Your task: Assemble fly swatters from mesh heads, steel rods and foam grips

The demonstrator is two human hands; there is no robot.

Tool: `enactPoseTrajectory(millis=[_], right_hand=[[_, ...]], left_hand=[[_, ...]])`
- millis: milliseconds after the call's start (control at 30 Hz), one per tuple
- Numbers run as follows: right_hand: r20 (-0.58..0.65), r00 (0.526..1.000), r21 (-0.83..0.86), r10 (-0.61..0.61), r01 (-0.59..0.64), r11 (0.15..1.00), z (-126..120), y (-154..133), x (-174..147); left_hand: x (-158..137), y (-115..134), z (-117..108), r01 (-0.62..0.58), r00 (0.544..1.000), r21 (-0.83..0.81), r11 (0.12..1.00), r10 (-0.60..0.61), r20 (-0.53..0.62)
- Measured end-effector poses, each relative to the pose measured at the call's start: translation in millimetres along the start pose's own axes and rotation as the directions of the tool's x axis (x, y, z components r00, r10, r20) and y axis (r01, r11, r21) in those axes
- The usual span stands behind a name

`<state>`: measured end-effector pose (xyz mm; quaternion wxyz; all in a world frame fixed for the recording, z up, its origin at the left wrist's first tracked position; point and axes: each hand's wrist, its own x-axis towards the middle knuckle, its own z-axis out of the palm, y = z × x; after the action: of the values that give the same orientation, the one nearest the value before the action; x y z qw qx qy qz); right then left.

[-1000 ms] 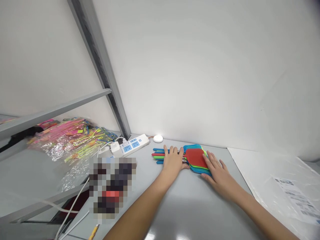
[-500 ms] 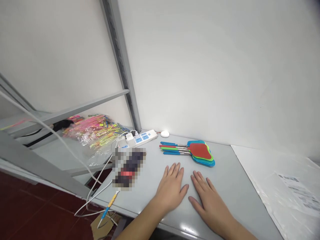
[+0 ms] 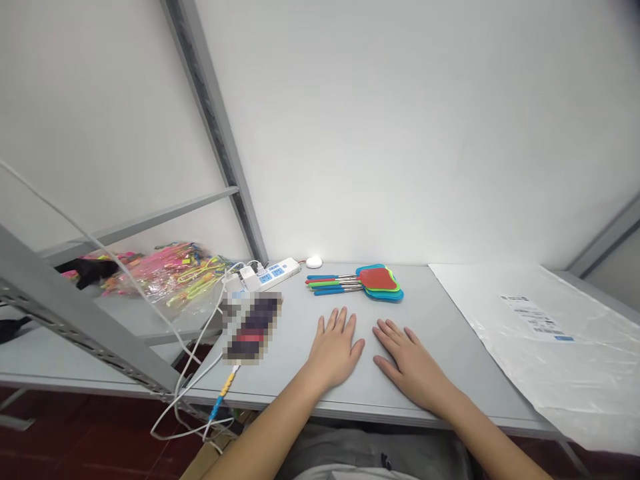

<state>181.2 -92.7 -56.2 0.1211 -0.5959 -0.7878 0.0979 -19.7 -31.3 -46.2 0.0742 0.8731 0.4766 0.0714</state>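
Observation:
My left hand (image 3: 334,345) lies palm down on the grey tabletop (image 3: 280,380), its fingers stretched out and holding nothing. To its right, my right hand (image 3: 407,360) rests flat in the same way, fingers extended and no object under it that I can see. Beyond both hands lies a stack of fly swatters (image 3: 380,280) with blue, red and green handles pointing left. A red head is on top, with green and blue heads partly hidden beneath it. Neither hand touches the swatters.
A pixelated phone-like object (image 3: 253,330) with a charging cable (image 3: 223,393) lies left, near a white power strip (image 3: 270,275) and a small white round device (image 3: 314,262). White plastic sheeting (image 3: 510,360) covers the right side. Bagged colourful cords (image 3: 175,267) sit beyond the metal shelf post (image 3: 215,120).
The camera view has shifted, bringing my lap and more of the right side into sight. Both hands stay flat on the tabletop, and the swatters lie as before.

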Motion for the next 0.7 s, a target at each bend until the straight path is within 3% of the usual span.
enactPoseTrajectory(millis=[300, 700], right_hand=[[0.016, 1.0, 0.026, -0.007, 0.007, 1.0, -2.3, 0.9, 0.1], [0.054, 0.998, 0.018, -0.007, 0.006, 1.0, -6.9, 0.0, -0.5]], left_hand=[[-14.7, -4.2, -10.8, -0.054, 0.993, -0.05, 0.997, 0.059, 0.104], [-13.8, -7.2, -7.4, -0.058, 0.996, -0.074, 0.996, 0.062, 0.06]])
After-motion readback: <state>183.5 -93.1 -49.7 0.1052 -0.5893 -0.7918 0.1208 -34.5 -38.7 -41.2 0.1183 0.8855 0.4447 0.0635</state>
